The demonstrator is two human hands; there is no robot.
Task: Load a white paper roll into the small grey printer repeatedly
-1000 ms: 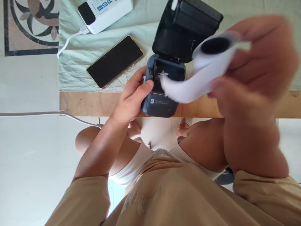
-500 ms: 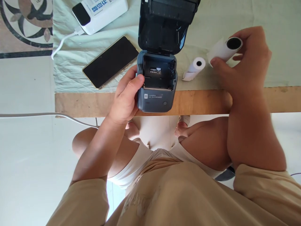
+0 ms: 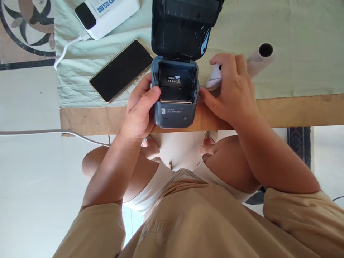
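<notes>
A small grey-blue printer (image 3: 174,115) stands at the table's front edge with its black lid (image 3: 182,28) swung open and its paper bay empty. My left hand (image 3: 138,114) grips the printer's left side, thumb on the bay's rim. My right hand (image 3: 233,93) lies just right of the printer, with fingers and thumb closed around a small white paper roll (image 3: 215,78) that rests on the cloth and is mostly hidden. A larger white roll with a wide dark core (image 3: 262,56) lies free on the cloth, beyond my right hand.
A black phone (image 3: 120,70) lies face up left of the printer. Behind it sits a white power bank (image 3: 107,14) with a white cable (image 3: 67,46). A pale green cloth (image 3: 295,28) covers the wooden table (image 3: 295,111). My knees are under the table edge.
My right hand let go of the wide-core roll, which now lies on the cloth, and moved left and down onto the small roll. The left hand stayed on the printer.
</notes>
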